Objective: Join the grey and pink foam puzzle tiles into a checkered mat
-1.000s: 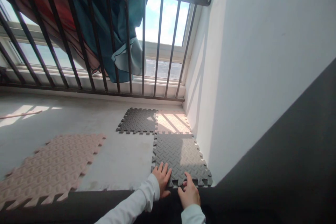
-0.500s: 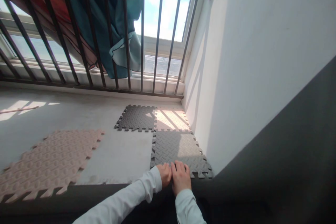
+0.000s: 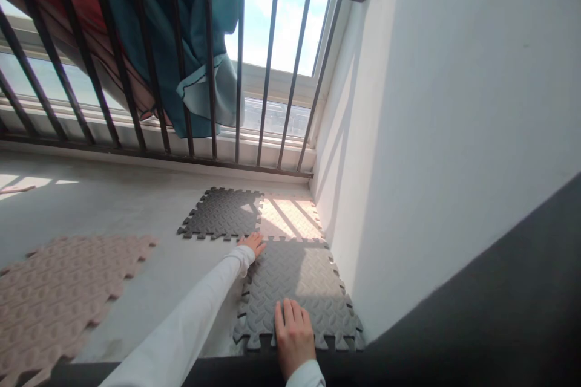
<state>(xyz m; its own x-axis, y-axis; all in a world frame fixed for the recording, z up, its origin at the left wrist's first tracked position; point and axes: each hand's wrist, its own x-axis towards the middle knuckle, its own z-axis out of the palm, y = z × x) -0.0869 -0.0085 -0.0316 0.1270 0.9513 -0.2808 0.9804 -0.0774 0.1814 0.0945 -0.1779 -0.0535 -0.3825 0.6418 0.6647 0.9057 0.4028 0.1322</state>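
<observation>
My left hand (image 3: 254, 244) reaches forward with its fingers stretched out, at the far left corner of the near grey foam floor tile (image 3: 290, 278), by the joint with the other tiles. My right hand (image 3: 295, 332) lies flat on the near edge of the same tile, fingers extended. Beyond it, a pale pink foam tile (image 3: 290, 217) meets the grey one along a toothed edge, striped by sunlight. A dark grey foam tile (image 3: 224, 213) adjoins the pink tile on its left.
A larger-looking pink foam tile (image 3: 77, 290) lies apart at the left on the pale floor (image 3: 181, 290). The white wall (image 3: 431, 103) borders the tiles on the right. Behind stands a dark metal railing (image 3: 218, 163) with a teal cloth (image 3: 200, 72) hanging at the window.
My left hand has moved forward from beside my right hand to the far left corner of the grey tile. My right hand has shifted slightly left along the near edge.
</observation>
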